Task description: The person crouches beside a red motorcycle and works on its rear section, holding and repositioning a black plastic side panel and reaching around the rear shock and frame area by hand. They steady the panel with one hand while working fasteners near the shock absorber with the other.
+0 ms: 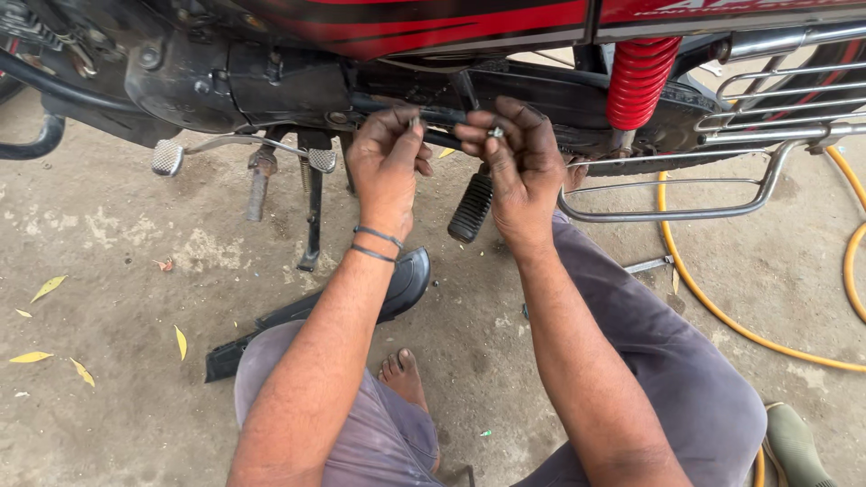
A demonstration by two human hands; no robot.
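You are crouched on a concrete floor (pixel 108 234) beside a red and black motorcycle (pixel 433 22), looking down at your own two arms, which reach up to the middle of the frame.

Your left hand (pixel 388 167), with two thin bands at the wrist, sits just left of centre. Its fingertips are drawn together, pinching a small metal part (pixel 415 120) against the underside of the black chain cover (pixel 541 95). Your right hand (pixel 519 171) is just beside it, right of centre. Its thumb and forefinger pinch a small silver bolt (pixel 495 132) close to the same cover, while the other fingers curl loosely. The two hands are near each other but not touching.

Below your right hand, a ribbed black rubber footrest (pixel 471 207) hangs at a slant. At upper right is a red coil spring (pixel 639 81), with a chrome guard rail (pixel 713 180) beneath it. A yellow hose (pixel 722 311) curves over the floor at the right. A loose black plastic cover (pixel 361 307) lies on the floor under your left forearm, and your bare foot (pixel 401 374) shows at lower centre. Yellow leaves (pixel 47 287) are scattered at lower left.
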